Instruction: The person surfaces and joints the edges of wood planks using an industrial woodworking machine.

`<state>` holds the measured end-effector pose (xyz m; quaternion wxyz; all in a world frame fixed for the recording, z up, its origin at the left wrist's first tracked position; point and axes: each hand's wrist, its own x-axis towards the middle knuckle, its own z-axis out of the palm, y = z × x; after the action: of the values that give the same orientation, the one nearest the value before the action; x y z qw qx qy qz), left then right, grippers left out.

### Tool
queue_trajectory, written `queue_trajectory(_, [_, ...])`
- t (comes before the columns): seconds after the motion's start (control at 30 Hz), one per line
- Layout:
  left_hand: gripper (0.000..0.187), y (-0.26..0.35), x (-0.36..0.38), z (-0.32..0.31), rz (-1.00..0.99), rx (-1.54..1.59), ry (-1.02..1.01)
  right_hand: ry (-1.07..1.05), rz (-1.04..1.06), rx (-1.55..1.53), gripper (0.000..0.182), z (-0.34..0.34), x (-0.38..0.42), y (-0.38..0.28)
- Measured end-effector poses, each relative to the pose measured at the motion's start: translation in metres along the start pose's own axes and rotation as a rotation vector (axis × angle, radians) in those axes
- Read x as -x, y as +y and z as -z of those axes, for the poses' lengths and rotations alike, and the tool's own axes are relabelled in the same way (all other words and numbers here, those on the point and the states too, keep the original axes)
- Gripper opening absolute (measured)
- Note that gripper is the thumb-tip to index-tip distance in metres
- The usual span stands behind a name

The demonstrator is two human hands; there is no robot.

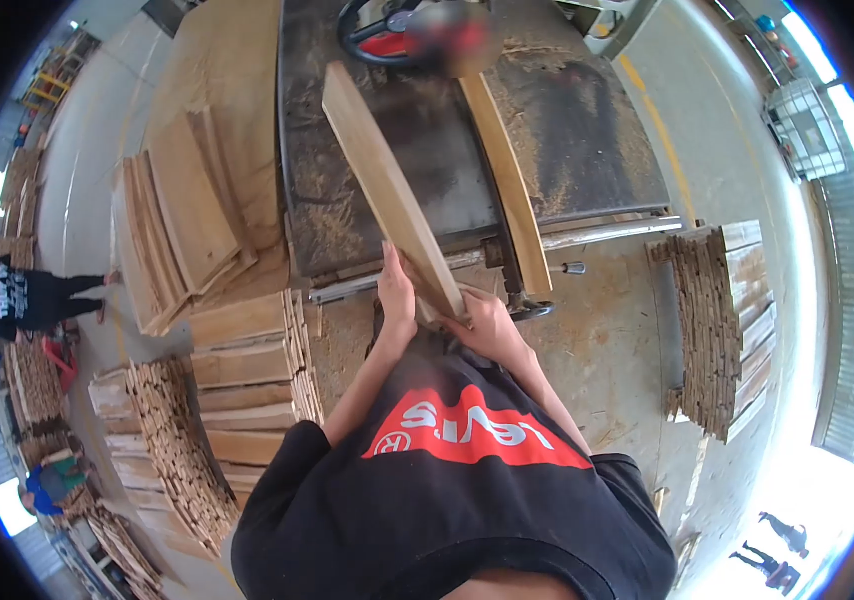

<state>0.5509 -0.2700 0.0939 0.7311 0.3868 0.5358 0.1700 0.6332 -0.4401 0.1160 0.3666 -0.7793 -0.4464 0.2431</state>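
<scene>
A long pale wooden board (387, 180) slants up from my body over a dark machine table (587, 140), tilted with its far end toward the table's back. My left hand (397, 298) grips its near part from the left side, fingers pointing up along the edge. On the other side, my right hand (490, 325) is closed around the near end. Some of its fingers are hidden behind the wood. A second, narrower board (509, 185) lies on the table to the right, its near end sticking out past the front edge.
A black handwheel (372, 40) stands at the table's back beside a blurred red part. Sawdust covers the tabletop. Stacked boards (187, 210) lie on the left, with more piles (172, 440) nearer me and another stack (727, 320) right. A person (32, 297) stands far left.
</scene>
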Motion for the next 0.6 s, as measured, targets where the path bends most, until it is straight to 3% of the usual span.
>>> queue_trajectory(0.1, [0.071, -0.038, -0.012, 0.012, -0.221, 0.082, -0.067, -0.029, -0.318, -0.455, 0.048, -0.030, 0.028, 0.073])
queue_trajectory(0.23, [0.053, -0.025, 0.009, 0.008, -0.372, -0.059, -0.206, -0.120, -0.484, -0.882, 0.041, -0.011, 0.031, 0.054])
queue_trajectory(0.33, [0.048, -0.027, -0.001, 0.008, -0.695, -0.403, -0.251, -0.093, -0.574, -1.128, 0.045, -0.019, 0.031, 0.064])
queue_trajectory(0.47, [0.088, -0.016, -0.006, -0.006, -0.813, -0.886, -0.363, 0.108, -0.695, -1.357, 0.045, -0.040, 0.021, 0.094])
queue_trajectory(0.5, [0.109, -0.010, -0.010, -0.012, -0.779, -0.924, -0.417, 0.136, -0.718, -1.402, 0.044, -0.041, 0.017, 0.094])
queue_trajectory(0.6, [0.111, 0.000, -0.020, -0.030, -0.819, -1.081, -0.450, 0.195, -0.789, -1.412, 0.044, -0.039, 0.005, 0.087])
